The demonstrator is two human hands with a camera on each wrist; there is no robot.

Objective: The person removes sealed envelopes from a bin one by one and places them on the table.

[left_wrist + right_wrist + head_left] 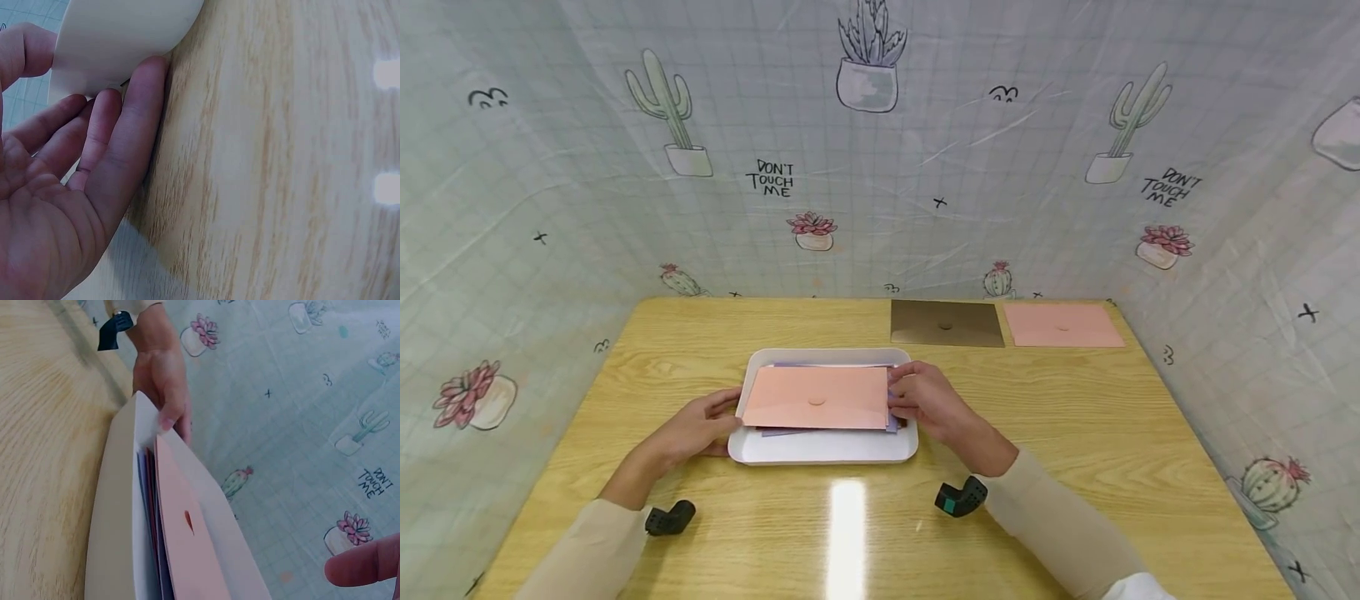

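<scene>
In the head view, the top pink envelope [816,392] is lying in the white tray [820,448], right between the two hands. Purple paper [775,432] is peeking out under it, on the side nearer the wrists, so the pile is looking a bit crooked. The right hand [934,404] should probably be nudging the short edge softly, with the left hand [700,425] holding the tray steady, because thin paper could be bending under a hard push. The right hand is reaching over the tray's end, fingers half open and bending a little at the short edge, seeming to grip nothing. Beyond it, a brown envelope [947,323] and another pink envelope [1063,325] are lying flat.

In the left wrist view, the left hand is loosely pinching the tray's wall, its thumb going over the rim and its fingers curving outside, low by the table [262,156].

In the right wrist view, the papers under the top pink envelope are sitting unevenly, so lining up all their edges together would be working best. The left thumb is lying over the tray's corner. One right fingertip is stretching out straight; the other right fingers are not showing.
</scene>
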